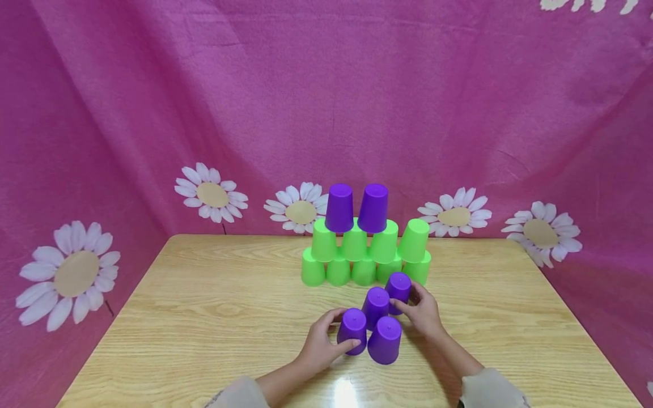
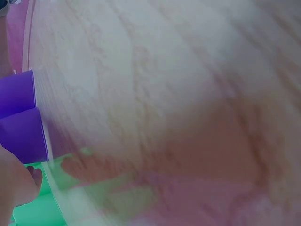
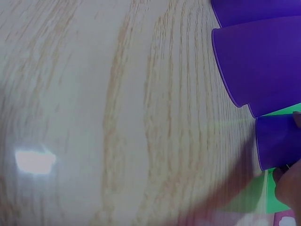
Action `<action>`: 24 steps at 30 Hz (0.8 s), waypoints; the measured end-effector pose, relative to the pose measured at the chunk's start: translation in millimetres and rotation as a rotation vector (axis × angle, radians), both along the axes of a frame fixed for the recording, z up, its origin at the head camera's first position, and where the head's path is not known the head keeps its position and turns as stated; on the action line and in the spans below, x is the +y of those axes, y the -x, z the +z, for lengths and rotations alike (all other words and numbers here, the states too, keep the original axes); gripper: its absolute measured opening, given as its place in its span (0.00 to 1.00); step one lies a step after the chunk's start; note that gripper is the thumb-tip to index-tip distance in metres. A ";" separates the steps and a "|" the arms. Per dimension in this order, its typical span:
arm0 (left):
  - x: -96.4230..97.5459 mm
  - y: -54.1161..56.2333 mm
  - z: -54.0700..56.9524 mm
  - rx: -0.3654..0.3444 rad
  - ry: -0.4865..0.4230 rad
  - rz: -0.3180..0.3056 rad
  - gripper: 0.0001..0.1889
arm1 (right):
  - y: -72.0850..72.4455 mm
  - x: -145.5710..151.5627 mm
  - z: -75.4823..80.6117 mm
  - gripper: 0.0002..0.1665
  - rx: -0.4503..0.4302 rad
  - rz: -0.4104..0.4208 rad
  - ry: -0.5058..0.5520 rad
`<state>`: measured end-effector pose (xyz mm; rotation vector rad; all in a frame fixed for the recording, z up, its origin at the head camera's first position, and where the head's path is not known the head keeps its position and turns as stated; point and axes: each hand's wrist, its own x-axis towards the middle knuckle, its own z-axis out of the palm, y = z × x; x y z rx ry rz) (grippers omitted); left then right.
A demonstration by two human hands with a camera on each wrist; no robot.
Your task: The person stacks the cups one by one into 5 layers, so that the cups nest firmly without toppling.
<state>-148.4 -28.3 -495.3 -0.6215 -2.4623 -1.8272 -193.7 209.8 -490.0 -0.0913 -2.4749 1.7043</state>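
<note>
My left hand [image 1: 320,345] grips an upside-down purple cup [image 1: 353,327], thumb across its near side and fingers round the far side. With thumb and fingers on either side, my right hand [image 1: 423,311] holds another upside-down purple cup [image 1: 399,288], close in front of the green cups. Between the two held cups stands a third purple cup [image 1: 376,305], and a purple cup [image 1: 385,340] is nearest the camera. In the right wrist view, the purple cup [image 3: 280,141] held by my right hand has its rim at the tabletop. The left wrist view is mostly hazy tabletop.
Behind stand two stepped rows of several upside-down green cups [image 1: 363,271]. Two purple cups, one left [image 1: 339,207] and one right [image 1: 374,208], sit on the upper row. All are on a wooden table [image 1: 214,306], backed by a pink cloth [image 1: 326,102] with daisies.
</note>
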 end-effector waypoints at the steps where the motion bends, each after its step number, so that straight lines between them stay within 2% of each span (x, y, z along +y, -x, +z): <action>1: 0.3 -0.1 0.0 -0.001 -0.004 0.000 0.29 | 0.2 0.1 0.2 0.33 -0.003 -0.001 -0.002; 11: 0.6 -0.4 -1.4 0.008 -0.014 0.004 0.28 | -2.8 3.7 17.4 0.32 0.003 -0.038 0.023; 17: -0.3 0.0 -2.1 0.005 0.000 0.006 0.28 | -4.3 8.1 33.1 0.29 0.075 -0.076 -0.028; 24: -0.5 -0.3 0.4 -0.021 -0.014 0.004 0.28 | -8.2 8.5 55.4 0.27 0.186 -0.076 -0.019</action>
